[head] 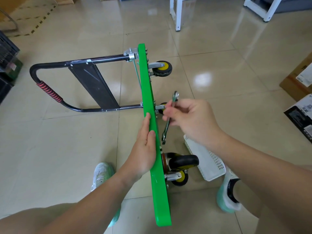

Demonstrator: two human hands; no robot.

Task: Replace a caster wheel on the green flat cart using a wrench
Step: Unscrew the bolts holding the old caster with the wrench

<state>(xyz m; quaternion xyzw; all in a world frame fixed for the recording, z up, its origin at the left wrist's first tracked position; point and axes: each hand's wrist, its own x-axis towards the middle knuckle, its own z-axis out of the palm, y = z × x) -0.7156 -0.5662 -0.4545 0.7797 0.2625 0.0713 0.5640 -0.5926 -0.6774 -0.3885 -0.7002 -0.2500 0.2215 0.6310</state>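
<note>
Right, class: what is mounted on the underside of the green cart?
On the green cart: a far caster, a larger caster and a smaller caster nearby. The middle caster is mostly covered by the right hand holding the wrench.

No writing can be read. Well right of the fingers of the right hand (192, 120), the boxes (294, 83) carry white labels whose print is too small to make out. The mark on the black sock (232, 188) below is illegible too.
</note>
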